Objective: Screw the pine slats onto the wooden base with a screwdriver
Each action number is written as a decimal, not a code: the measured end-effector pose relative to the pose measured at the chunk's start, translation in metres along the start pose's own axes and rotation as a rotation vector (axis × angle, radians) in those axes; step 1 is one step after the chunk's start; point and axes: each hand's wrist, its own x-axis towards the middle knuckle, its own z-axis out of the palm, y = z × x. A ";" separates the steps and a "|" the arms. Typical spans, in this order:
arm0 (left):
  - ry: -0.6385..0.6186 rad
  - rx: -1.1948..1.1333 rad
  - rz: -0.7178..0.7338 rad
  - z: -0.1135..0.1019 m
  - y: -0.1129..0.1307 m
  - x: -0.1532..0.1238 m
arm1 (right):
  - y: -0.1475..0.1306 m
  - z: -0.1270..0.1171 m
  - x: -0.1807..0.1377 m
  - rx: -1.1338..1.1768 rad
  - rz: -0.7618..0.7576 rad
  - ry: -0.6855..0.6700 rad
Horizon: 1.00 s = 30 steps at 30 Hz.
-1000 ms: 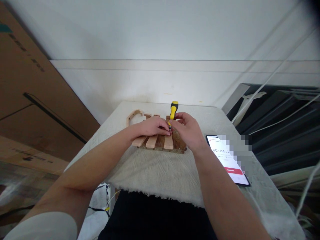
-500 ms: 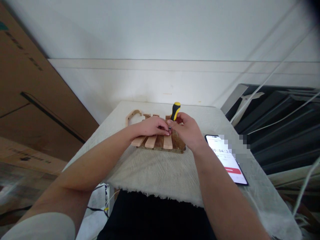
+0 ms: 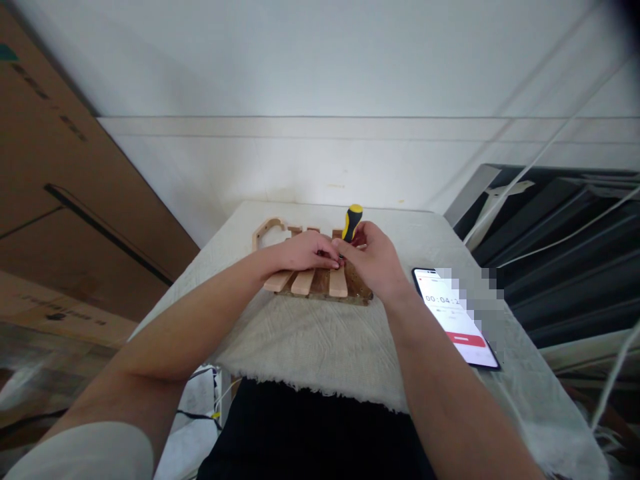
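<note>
right hand [image 3: 371, 259] is clamped on the screwdriver [image 3: 353, 222] at frame centre, which has been turned: black is shown where yellow was a second ago. wooden slats [image 3: 339, 284] are partly covered by the left hand [image 3: 311, 252], whose grip cannot be told.

The cloth-covered table [image 3: 320, 347] is carrying a brown board [image 3: 359, 285], a curved wooden piece [image 3: 257, 238] lying far left of it, a glowing phone [image 3: 445, 310] resting right!
</note>
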 end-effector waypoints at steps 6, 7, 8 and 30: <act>-0.004 -0.022 0.016 0.000 -0.003 0.001 | 0.003 0.003 -0.002 0.124 -0.042 -0.049; -0.002 -0.026 0.019 0.000 -0.002 0.001 | 0.003 0.002 -0.002 0.139 -0.061 -0.064; 0.000 -0.025 0.022 0.000 -0.002 0.000 | 0.003 0.001 -0.001 0.137 -0.075 -0.077; -0.065 -0.064 -0.067 -0.004 0.010 -0.003 | 0.006 -0.003 0.003 -0.131 0.033 0.063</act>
